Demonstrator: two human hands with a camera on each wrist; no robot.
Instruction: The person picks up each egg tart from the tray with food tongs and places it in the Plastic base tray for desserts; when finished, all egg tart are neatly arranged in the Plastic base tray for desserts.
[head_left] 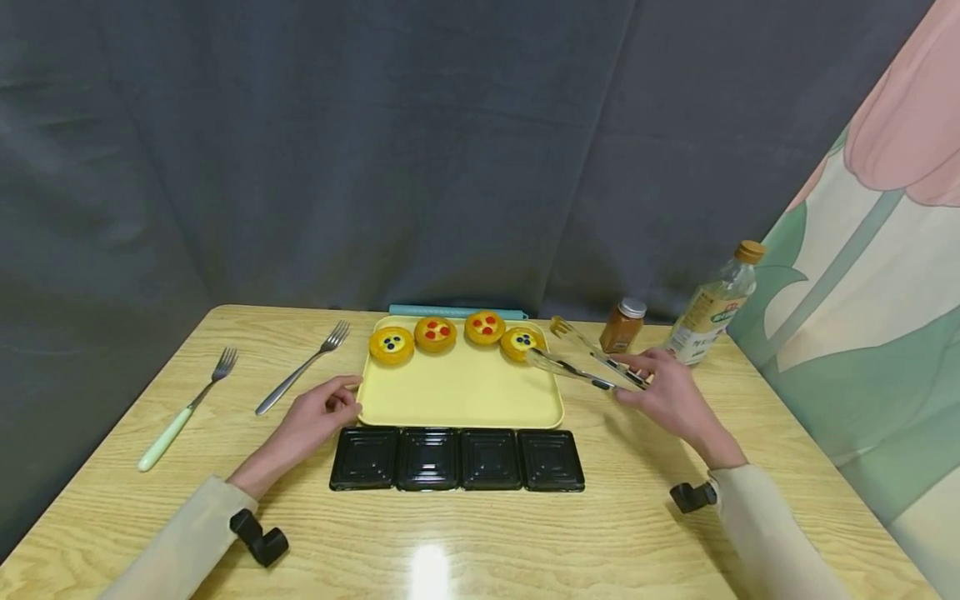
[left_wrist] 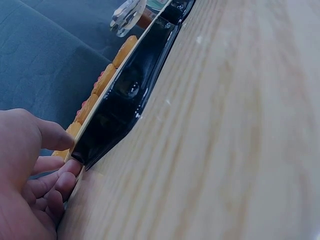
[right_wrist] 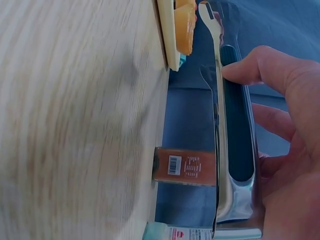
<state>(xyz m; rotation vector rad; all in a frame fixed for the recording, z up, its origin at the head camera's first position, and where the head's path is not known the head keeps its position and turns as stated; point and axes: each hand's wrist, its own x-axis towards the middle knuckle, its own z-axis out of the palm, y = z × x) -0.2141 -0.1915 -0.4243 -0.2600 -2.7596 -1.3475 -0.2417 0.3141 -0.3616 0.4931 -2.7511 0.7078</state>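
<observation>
Gripping steel tongs (head_left: pixel 588 360) with black grips, the right hand's (head_left: pixel 670 395) fingers curl round them, arms spread apart.

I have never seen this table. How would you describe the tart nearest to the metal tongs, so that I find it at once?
Start at the pale yellow rectangular tray in the middle of the wooden table. Four round orange tarts sit in a row along its far edge. The right-end tart is the one, beside the tips of the metal tongs held by the right hand; it has dark blue dots, whereas its nearest neighbour has red ones.
</observation>
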